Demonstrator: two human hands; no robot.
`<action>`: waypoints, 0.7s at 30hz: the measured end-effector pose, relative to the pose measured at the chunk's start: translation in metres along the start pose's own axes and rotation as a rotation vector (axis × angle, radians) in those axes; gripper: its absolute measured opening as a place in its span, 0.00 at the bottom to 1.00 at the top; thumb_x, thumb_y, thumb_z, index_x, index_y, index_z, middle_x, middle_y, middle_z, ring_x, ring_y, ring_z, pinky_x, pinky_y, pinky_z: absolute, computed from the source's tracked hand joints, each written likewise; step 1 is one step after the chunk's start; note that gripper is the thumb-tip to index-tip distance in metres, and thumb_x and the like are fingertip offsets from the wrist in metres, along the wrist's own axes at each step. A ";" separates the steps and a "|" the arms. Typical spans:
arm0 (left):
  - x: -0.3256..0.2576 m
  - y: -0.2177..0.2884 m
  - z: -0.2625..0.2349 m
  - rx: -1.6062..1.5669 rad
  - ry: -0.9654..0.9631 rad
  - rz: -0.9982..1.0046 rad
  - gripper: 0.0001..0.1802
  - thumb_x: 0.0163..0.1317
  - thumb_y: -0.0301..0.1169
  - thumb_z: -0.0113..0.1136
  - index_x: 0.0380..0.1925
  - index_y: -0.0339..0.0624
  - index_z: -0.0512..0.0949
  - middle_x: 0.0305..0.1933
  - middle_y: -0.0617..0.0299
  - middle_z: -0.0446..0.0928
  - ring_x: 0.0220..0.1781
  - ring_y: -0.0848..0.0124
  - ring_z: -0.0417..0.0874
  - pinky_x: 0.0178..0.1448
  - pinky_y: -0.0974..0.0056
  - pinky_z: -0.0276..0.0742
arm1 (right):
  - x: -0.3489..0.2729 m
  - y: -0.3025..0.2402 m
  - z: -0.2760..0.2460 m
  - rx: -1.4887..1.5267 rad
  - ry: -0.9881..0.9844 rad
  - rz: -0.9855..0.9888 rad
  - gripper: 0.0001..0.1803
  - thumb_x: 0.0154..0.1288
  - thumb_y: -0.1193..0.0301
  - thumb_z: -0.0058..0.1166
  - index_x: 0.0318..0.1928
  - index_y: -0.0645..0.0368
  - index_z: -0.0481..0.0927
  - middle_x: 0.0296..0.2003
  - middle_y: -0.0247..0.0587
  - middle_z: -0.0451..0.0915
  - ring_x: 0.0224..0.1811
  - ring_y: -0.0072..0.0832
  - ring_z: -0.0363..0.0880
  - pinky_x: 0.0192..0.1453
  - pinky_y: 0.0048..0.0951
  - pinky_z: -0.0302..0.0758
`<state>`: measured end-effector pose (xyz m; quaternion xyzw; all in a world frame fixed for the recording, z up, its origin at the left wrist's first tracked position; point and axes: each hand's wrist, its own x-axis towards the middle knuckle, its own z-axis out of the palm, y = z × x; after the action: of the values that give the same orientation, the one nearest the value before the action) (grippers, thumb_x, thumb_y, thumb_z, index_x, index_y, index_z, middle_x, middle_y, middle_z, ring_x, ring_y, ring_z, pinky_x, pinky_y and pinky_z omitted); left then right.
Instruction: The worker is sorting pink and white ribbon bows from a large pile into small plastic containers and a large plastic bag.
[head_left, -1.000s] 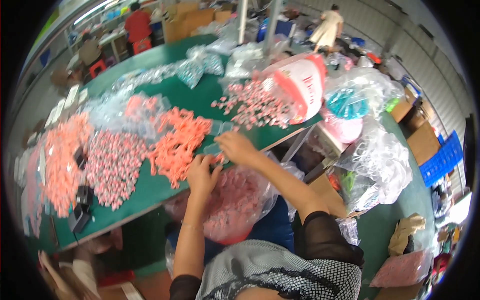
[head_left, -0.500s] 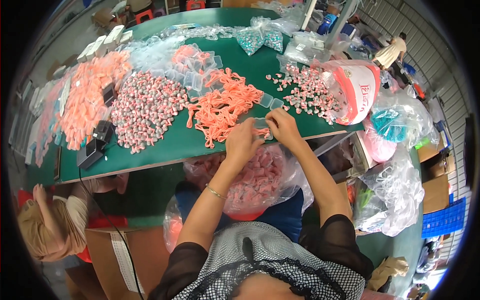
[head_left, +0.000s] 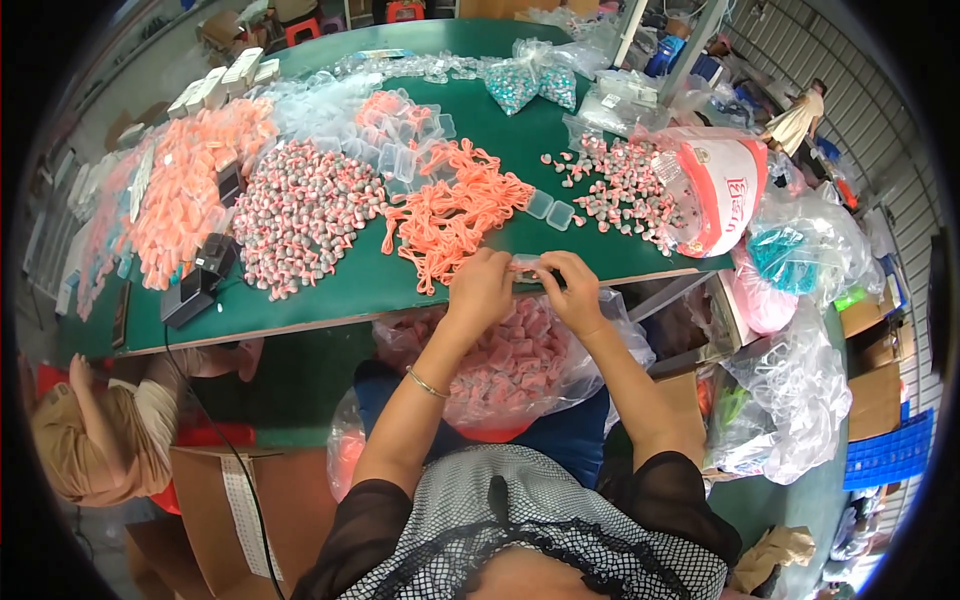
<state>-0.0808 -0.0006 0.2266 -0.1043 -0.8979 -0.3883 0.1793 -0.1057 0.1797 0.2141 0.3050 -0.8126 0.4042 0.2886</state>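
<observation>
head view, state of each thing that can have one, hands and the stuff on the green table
left hand: closed on the small clear case
right hand: closed on the same case
small clear case: held between both hands at the table edge; open or shut unclear
clear bag of filled cases: open, below the hands
orange cords: loose tangled pile
white and pink sack: on its side, pieces spilled out
</observation>
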 end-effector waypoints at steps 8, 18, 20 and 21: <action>0.004 -0.014 0.006 0.018 0.038 0.012 0.08 0.56 0.28 0.62 0.35 0.37 0.82 0.31 0.52 0.80 0.35 0.53 0.83 0.40 0.53 0.77 | -0.003 -0.001 0.005 -0.011 0.034 -0.046 0.08 0.54 0.79 0.64 0.35 0.62 0.79 0.36 0.44 0.82 0.41 0.39 0.82 0.45 0.34 0.78; -0.003 -0.002 0.011 -0.108 0.137 -0.021 0.14 0.56 0.22 0.61 0.44 0.36 0.79 0.31 0.49 0.82 0.32 0.53 0.83 0.37 0.57 0.78 | -0.003 -0.003 0.007 0.010 0.054 -0.085 0.08 0.53 0.80 0.64 0.33 0.61 0.78 0.35 0.43 0.81 0.41 0.41 0.81 0.46 0.36 0.79; -0.009 0.005 0.012 -0.069 0.169 -0.008 0.17 0.57 0.23 0.60 0.48 0.37 0.78 0.31 0.49 0.81 0.32 0.53 0.83 0.36 0.56 0.77 | -0.003 -0.003 0.006 0.021 0.053 -0.086 0.08 0.53 0.80 0.64 0.33 0.61 0.78 0.35 0.43 0.81 0.41 0.41 0.81 0.46 0.36 0.79; -0.012 0.009 0.012 0.046 0.138 -0.006 0.20 0.57 0.23 0.59 0.52 0.36 0.75 0.32 0.49 0.81 0.32 0.53 0.82 0.36 0.56 0.77 | -0.003 -0.003 0.006 0.014 0.054 -0.086 0.08 0.53 0.80 0.63 0.33 0.61 0.78 0.35 0.43 0.81 0.41 0.41 0.81 0.46 0.36 0.79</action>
<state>-0.0696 0.0133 0.2199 -0.0705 -0.8924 -0.3743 0.2418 -0.1028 0.1740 0.2100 0.3306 -0.7878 0.4050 0.3257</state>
